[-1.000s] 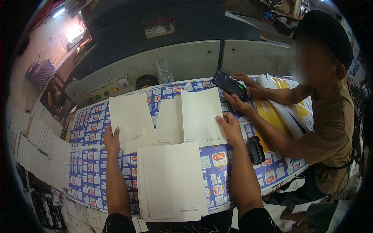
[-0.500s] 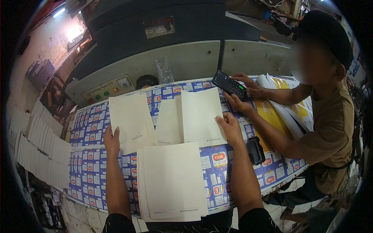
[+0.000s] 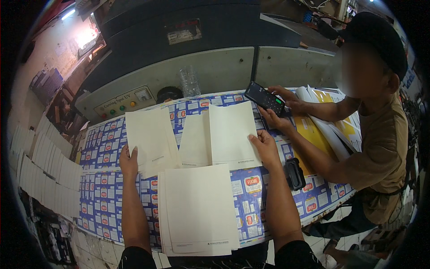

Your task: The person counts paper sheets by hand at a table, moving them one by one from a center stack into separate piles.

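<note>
My left hand (image 3: 129,160) grips the lower left edge of a few cream paper sheets (image 3: 150,134), thumb on top. On the other side my right hand (image 3: 267,149) pinches the right edge of a single cream sheet (image 3: 233,130), which is slightly bowed. Between them lies another cream sheet (image 3: 195,139), partly covered by the sheets on both sides. Closest to me, a small loose stack of sheets (image 3: 201,206) rests between my forearms, its edges fanned out to the left. Each top sheet bears a small printed line near its bottom edge.
Blue printed sheeting (image 3: 102,193) covers the table. A co-worker at the right holds a black phone (image 3: 264,97) over yellow printed sheets (image 3: 313,139). A black case (image 3: 295,174) lies near my right forearm. Behind stand a clear plastic cup (image 3: 190,81) and a machine (image 3: 215,67).
</note>
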Available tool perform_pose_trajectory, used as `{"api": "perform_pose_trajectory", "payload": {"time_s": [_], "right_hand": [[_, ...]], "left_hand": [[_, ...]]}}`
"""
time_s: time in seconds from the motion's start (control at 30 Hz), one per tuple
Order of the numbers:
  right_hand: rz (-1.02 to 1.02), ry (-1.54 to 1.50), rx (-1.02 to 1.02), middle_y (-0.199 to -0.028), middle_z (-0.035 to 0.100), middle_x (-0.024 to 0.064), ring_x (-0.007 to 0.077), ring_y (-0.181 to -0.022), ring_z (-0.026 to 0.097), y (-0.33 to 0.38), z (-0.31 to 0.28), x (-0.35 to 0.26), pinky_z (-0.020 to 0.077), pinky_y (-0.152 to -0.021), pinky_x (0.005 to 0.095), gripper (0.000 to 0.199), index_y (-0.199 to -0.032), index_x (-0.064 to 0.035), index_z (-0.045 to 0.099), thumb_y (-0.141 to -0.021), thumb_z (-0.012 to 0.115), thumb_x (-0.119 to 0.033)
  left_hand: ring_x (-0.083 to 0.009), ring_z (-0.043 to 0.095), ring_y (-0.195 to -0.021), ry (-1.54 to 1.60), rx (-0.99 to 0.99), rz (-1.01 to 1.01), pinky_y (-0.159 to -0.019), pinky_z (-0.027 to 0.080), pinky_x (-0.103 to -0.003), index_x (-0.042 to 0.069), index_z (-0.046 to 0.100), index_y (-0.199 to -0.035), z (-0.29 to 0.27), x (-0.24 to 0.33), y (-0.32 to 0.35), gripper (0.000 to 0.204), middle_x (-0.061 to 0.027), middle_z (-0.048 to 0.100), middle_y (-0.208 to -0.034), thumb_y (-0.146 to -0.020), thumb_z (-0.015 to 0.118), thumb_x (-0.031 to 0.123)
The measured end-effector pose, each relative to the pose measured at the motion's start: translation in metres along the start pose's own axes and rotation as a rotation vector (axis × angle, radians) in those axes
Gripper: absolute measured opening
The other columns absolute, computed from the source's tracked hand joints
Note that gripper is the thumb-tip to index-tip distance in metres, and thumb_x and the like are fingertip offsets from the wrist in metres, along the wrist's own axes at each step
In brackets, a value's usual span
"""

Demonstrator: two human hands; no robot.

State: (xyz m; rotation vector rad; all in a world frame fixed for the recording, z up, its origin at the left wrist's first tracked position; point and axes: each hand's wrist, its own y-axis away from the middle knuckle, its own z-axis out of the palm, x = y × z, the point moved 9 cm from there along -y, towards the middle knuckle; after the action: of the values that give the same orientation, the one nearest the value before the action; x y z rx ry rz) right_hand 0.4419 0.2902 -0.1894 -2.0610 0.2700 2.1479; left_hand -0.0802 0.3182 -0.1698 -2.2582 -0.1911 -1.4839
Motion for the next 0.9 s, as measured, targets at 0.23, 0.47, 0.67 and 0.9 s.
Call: {"api": "perform_pose_trajectory", "payload": {"time_s": [0.23, 0.47, 0.67, 0.9], "right_hand": [[-0.001, 0.007, -0.002, -0.078, 0.062, -0.0004, 0.0045, -0.066, 0.053, 0.002, -0.001, -0.002, 0.0431, -0.059, 0.0195, 0.021, -0.102, 0.0023, 0.062, -0.091, 0.067, -0.014], [-0.006, -0.015, 0.000, -0.078, 0.062, -0.0002, 0.0046, -0.066, 0.053, 0.000, -0.001, 0.000, 0.0430, -0.059, 0.0195, 0.020, -0.102, 0.0021, 0.062, -0.091, 0.067, -0.015], [0.014, -0.001, 0.001, -0.078, 0.062, 0.0003, 0.0049, -0.066, 0.053, 0.001, -0.001, 0.000, 0.0433, -0.059, 0.0196, 0.021, -0.103, 0.0027, 0.062, -0.091, 0.067, -0.015], [0.004, -0.032, 0.002, -0.077, 0.061, 0.0000, 0.0051, -0.064, 0.053, 0.001, 0.000, 0.000, 0.0433, -0.058, 0.0200, 0.022, -0.103, 0.0031, 0.062, -0.091, 0.067, -0.014]], "left_hand": [[-0.0184, 0.065, -0.100, -0.030, 0.012, -0.008, -0.088, 0.049, -0.028, -0.010, 0.050, -0.125, 0.002, 0.009, 0.004, 0.035, -0.0181, 0.068, -0.111, -0.096, 0.057, 0.008], [-0.0188, 0.065, -0.100, -0.028, 0.006, -0.013, -0.088, 0.049, -0.028, -0.010, 0.050, -0.126, 0.001, 0.002, 0.001, 0.036, -0.0187, 0.068, -0.111, -0.096, 0.058, 0.008], [-0.0187, 0.065, -0.100, -0.016, 0.001, -0.015, -0.088, 0.049, -0.028, -0.009, 0.051, -0.125, 0.001, -0.001, 0.000, 0.035, -0.0182, 0.067, -0.111, -0.096, 0.058, 0.008], [-0.0181, 0.064, -0.100, -0.021, -0.012, -0.005, -0.088, 0.048, -0.028, -0.009, 0.051, -0.125, 0.001, 0.000, 0.000, 0.034, -0.0175, 0.067, -0.111, -0.096, 0.057, 0.007]]}}
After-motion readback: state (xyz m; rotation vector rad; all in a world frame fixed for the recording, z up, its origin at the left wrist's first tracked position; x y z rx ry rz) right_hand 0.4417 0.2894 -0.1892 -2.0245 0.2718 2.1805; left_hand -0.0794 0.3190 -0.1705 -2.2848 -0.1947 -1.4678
